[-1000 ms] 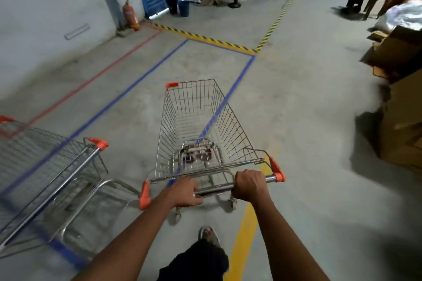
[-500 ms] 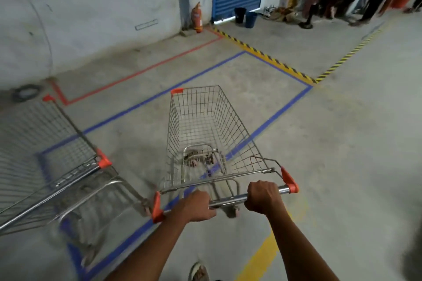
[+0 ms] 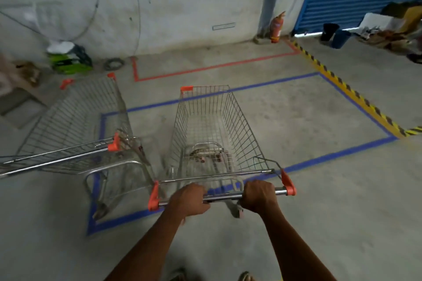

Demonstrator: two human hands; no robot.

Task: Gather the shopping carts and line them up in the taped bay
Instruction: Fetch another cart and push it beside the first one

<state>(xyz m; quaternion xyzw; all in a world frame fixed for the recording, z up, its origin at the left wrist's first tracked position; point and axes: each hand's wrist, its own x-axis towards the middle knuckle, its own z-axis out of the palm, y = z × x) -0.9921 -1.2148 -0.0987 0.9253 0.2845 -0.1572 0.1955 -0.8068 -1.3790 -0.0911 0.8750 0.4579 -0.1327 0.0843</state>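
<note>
Fingers of both hands curled tight round the metal handle bar (image 3: 223, 196) of the shopping cart (image 3: 214, 134): left hand (image 3: 189, 201) toward the bar's left end, right hand (image 3: 259, 196) near its right orange cap. Cart's basket sits inside the blue taped bay (image 3: 331, 157); handle over the bay's near tape line. Second cart (image 3: 75, 130) just to its left, angled, over the bay's left corner. Fire extinguisher (image 3: 276, 27) at the back wall.

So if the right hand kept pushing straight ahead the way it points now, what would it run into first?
The right hand grips the cart handle; just ahead sits the cart's rear mesh panel. Depth is unclear.
</note>
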